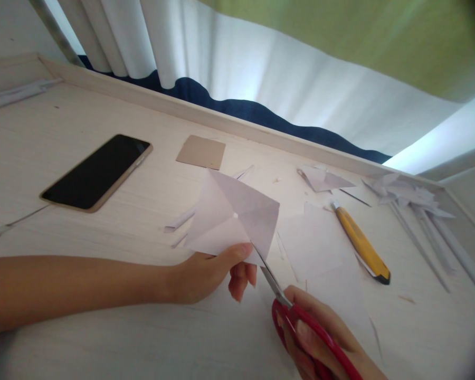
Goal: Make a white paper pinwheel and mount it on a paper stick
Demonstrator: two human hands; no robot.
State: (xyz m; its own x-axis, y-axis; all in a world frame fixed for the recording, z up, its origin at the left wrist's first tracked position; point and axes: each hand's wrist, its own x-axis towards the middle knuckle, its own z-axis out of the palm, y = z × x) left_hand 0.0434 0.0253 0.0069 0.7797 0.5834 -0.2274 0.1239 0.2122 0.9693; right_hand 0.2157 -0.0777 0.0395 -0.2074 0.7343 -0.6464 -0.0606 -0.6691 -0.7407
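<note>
My left hand [217, 270] pinches the lower edge of a square white paper [221, 206], thumb on top and fingers underneath. Crease lines run across the paper, and a small hole shows near its middle. In my right hand [324, 332] is a pair of red-handled scissors [277, 290]. Their blades are on the paper's lower right part, close to my left thumb, with one blade above the sheet and the other below. Rolled paper sticks [180, 219] lie on the table, partly hidden behind the held sheet.
A smartphone [97, 171] lies on the left, with a beige card [201, 152] beyond the paper. To the right are white sheets [320, 248], a yellow box cutter [360, 240], a folded paper piece [324, 178] and paper pinwheels [411, 192]. A raised rim [229, 117] borders the table below the curtain.
</note>
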